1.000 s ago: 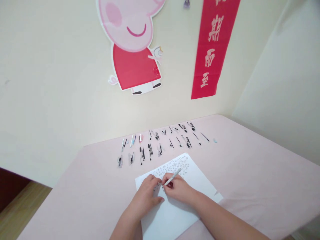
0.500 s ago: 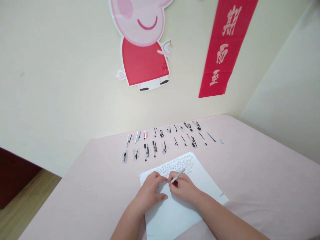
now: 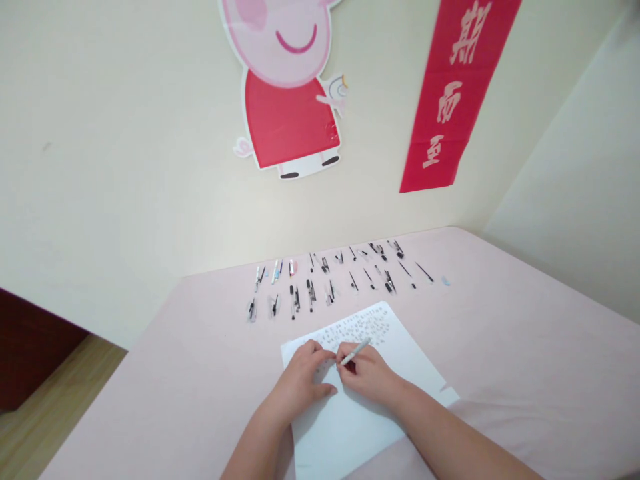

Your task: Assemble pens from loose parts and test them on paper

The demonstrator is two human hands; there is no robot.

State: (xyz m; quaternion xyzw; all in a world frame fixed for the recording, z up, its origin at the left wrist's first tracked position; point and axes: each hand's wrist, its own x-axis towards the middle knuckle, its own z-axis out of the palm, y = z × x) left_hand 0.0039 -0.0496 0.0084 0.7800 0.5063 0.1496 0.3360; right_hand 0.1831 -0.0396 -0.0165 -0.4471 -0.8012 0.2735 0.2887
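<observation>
A white sheet of paper (image 3: 365, 427) lies at a slant on the pink-covered surface, with rows of small handwritten marks across its upper part. My right hand (image 3: 367, 373) grips a light grey pen (image 3: 357, 349), its tip down by the paper near the sheet's middle. Resting flat on the left side of the sheet is my left hand (image 3: 306, 375), fingers stretched out, thumb apart, its fingertips close to the pen tip. Both hands cover part of the writing.
Behind the paper, two rows of pen parts (image 3: 310, 293), many dark, lie spread along the back. A small light-blue piece (image 3: 445, 281) sits at their right end. The wall carries a pink pig cutout (image 3: 290, 120) and a red banner (image 3: 450, 100). Wooden floor (image 3: 75, 380) shows at left.
The view has shifted very slightly, so the wall and pen parts sit a little differently. Both hands and the pen stay in nearly the same place on the paper.
</observation>
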